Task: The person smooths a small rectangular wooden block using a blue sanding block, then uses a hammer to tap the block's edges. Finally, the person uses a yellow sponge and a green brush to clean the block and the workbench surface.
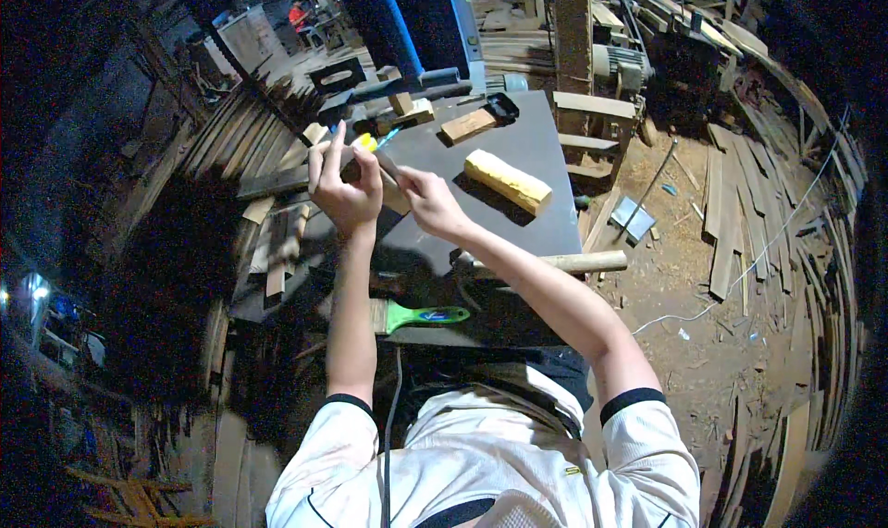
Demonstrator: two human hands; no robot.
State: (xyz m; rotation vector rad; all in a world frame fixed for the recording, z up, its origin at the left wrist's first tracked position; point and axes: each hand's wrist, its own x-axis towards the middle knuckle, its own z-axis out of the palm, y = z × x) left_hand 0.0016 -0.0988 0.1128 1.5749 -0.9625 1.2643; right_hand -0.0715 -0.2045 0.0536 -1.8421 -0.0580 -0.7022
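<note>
- Left hand is raised over the table, fingers partly spread, index pointing up, thumb bent; whether it grips anything I cannot tell
- Right hand is closed, thumb and fingers pinched on the end of a thin, flat piece
- That flat piece sits between the two hands, slanting toward the left thumb; its far end is hidden
- A brown wooden piece shows just below it, between the hands, mostly covered
- Something yellow shows behind the left fingertips, with a light-blue slim thing just beside it
- A pale yellow block lies on the table, to the right of the right hand
- Farther back lies a wooden block with a black object at its end
- Nearer the body, a green-handled brush lies beside the left forearm, and a round wooden handle reaches past the table's right edge
</note>
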